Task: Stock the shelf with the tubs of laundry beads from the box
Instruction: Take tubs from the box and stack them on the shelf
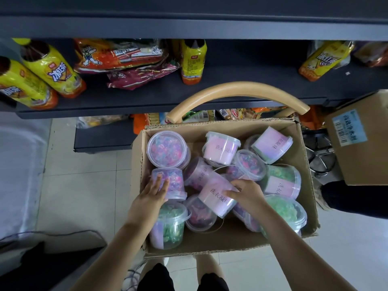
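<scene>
Both hands are sitting down in the box [305, 169] right now. The left hand [150, 198] is resting on a clear tub [175, 185] that's lying tipped over by the box's left wall. Its fingers [157, 181] are lying fairly straight over the tub's side, touching rather than wrapping round it. The right hand [249, 196] is gripping a pink tub [214, 199] that's lying tilted mid-box, thumb and fingers curling round its label. Other tubs [168, 148] are crowding in all around both sets of fingers, with green tubs [287, 208] sitting just right of the right hand and one under the left wrist. The shelf [147, 97] is sitting well beyond the fingers, carrying tea bottles [52, 68] and snack bags [117, 55].
</scene>
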A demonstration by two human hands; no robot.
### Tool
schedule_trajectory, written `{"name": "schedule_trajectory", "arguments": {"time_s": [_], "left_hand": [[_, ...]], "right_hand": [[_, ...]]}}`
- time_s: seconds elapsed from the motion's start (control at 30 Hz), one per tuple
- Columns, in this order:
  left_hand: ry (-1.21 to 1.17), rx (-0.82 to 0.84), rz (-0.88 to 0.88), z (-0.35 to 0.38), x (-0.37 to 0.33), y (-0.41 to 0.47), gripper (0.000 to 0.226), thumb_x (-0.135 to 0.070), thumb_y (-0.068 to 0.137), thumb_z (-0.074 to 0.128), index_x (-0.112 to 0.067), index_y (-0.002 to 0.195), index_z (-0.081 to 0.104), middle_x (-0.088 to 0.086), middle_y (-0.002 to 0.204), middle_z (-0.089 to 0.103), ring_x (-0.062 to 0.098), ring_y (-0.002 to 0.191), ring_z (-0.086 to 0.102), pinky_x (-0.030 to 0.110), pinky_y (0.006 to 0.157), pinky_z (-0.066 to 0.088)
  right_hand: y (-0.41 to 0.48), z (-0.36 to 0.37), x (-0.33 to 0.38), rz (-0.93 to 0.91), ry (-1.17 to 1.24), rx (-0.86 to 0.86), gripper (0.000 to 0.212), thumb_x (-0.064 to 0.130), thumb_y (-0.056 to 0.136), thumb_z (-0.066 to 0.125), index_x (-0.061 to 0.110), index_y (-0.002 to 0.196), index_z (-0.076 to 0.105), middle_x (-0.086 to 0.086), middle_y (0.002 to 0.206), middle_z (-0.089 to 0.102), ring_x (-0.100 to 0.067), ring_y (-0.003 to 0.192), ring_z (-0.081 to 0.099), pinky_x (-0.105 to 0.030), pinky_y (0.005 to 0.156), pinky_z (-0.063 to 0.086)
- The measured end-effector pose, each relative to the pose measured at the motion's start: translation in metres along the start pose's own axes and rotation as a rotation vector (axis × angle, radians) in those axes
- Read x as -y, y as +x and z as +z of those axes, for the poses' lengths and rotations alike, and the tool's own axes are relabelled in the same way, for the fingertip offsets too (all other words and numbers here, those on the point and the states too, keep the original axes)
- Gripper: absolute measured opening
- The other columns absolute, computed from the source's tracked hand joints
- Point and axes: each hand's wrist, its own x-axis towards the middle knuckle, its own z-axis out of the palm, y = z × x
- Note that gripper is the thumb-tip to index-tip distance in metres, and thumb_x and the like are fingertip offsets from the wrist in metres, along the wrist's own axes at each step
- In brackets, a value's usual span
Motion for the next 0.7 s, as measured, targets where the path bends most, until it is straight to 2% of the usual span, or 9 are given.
{"name": "schedule_trajectory", "arguments": {"time_s": [0.13, 0.2, 0.3, 0.37, 0.43, 0.5, 0.57, 0.63, 0.7], "left_hand": [[0.051, -0.021, 0.028, -0.006, -0.001, 0.002, 0.083, -0.017, 0.043, 0.093, -0.004, 0.118, 0.058, 0.018, 0.114, 0.067, 0.032, 0.089, 0.07, 0.031, 0.045, 0.056], [0.092, -0.034, 0.028, -0.012, -0.002, 0.002, 0.075, -0.019, 0.041, 0.093, -0.002, 0.11, 0.068, 0.018, 0.11, 0.069, 0.032, 0.086, 0.071, 0.03, 0.042, 0.054], [0.128, -0.043, 0.02, -0.016, -0.003, 0.003, 0.073, -0.018, 0.042, 0.093, -0.001, 0.109, 0.068, 0.019, 0.11, 0.068, 0.032, 0.086, 0.071, 0.029, 0.042, 0.055], [0.138, -0.033, 0.012, -0.016, -0.004, 0.003, 0.073, -0.019, 0.042, 0.093, -0.001, 0.109, 0.069, 0.019, 0.108, 0.069, 0.032, 0.086, 0.071, 0.028, 0.042, 0.054], [0.138, -0.017, 0.012, -0.017, -0.007, 0.004, 0.073, -0.021, 0.042, 0.093, -0.001, 0.108, 0.069, 0.02, 0.106, 0.069, 0.032, 0.084, 0.071, 0.028, 0.043, 0.054], [0.138, -0.012, 0.011, -0.022, -0.009, 0.004, 0.073, -0.022, 0.042, 0.092, 0.0, 0.108, 0.069, 0.021, 0.105, 0.07, 0.032, 0.083, 0.071, 0.028, 0.043, 0.054], [0.137, -0.008, 0.015, -0.025, -0.01, 0.004, 0.073, -0.017, 0.04, 0.092, 0.002, 0.106, 0.069, 0.022, 0.103, 0.069, 0.034, 0.081, 0.071, 0.029, 0.041, 0.053], [0.142, -0.002, 0.021, -0.025, -0.009, 0.005, 0.072, -0.014, 0.04, 0.093, 0.003, 0.105, 0.069, 0.024, 0.102, 0.069, 0.035, 0.079, 0.071, 0.03, 0.041, 0.054], [0.146, 0.01, 0.03, -0.026, -0.01, 0.006, 0.071, -0.013, 0.04, 0.093, 0.004, 0.105, 0.069, 0.025, 0.102, 0.069, 0.036, 0.08, 0.071, 0.032, 0.041, 0.055]], "right_hand": [[-0.006, 0.001, 0.005, -0.025, 0.048, -0.036, 0.008, 0.025, 0.078, 0.075, 0.021, 0.075, 0.068, 0.004, 0.071, 0.06, -0.016, 0.073, 0.055, -0.026, 0.063, 0.04], [-0.007, 0.003, 0.007, -0.011, 0.101, -0.055, 0.024, 0.02, 0.079, 0.075, 0.011, 0.101, 0.073, -0.001, 0.095, 0.068, -0.019, 0.094, 0.061, -0.026, 0.077, 0.043], [-0.006, 0.008, 0.003, -0.082, -0.045, -0.072, 0.038, 0.011, 0.084, 0.068, 0.015, 0.122, 0.064, 0.001, 0.129, 0.058, -0.016, 0.132, 0.043, -0.014, 0.096, 0.029], [-0.005, 0.013, -0.006, -0.117, -0.252, -0.07, 0.04, 0.007, 0.088, 0.06, 0.019, 0.126, 0.06, 0.002, 0.144, 0.045, -0.019, 0.142, 0.025, -0.018, 0.108, 0.018], [-0.009, 0.022, -0.012, -0.06, -0.288, -0.1, 0.043, 0.01, 0.089, 0.058, 0.023, 0.13, 0.057, 0.003, 0.151, 0.034, -0.021, 0.142, 0.02, -0.025, 0.113, 0.017], [-0.016, 0.03, -0.013, 0.004, -0.03, -0.178, 0.043, 0.015, 0.084, 0.065, 0.018, 0.127, 0.06, 0.006, 0.148, 0.036, -0.018, 0.136, 0.03, -0.028, 0.108, 0.029], [-0.02, 0.037, -0.01, 0.062, 0.336, -0.315, 0.038, 0.016, 0.081, 0.072, 0.014, 0.117, 0.063, 0.012, 0.132, 0.042, -0.01, 0.113, 0.05, -0.012, 0.085, 0.042], [-0.019, 0.041, -0.008, 0.118, 0.509, -0.461, 0.028, 0.015, 0.079, 0.073, 0.011, 0.106, 0.064, 0.006, 0.122, 0.044, -0.005, 0.086, 0.054, -0.002, 0.069, 0.042], [-0.014, 0.043, -0.007, 0.213, 0.595, -0.538, 0.033, 0.02, 0.077, 0.075, 0.013, 0.107, 0.061, -0.002, 0.116, 0.046, -0.011, 0.085, 0.055, -0.017, 0.081, 0.049]]}}
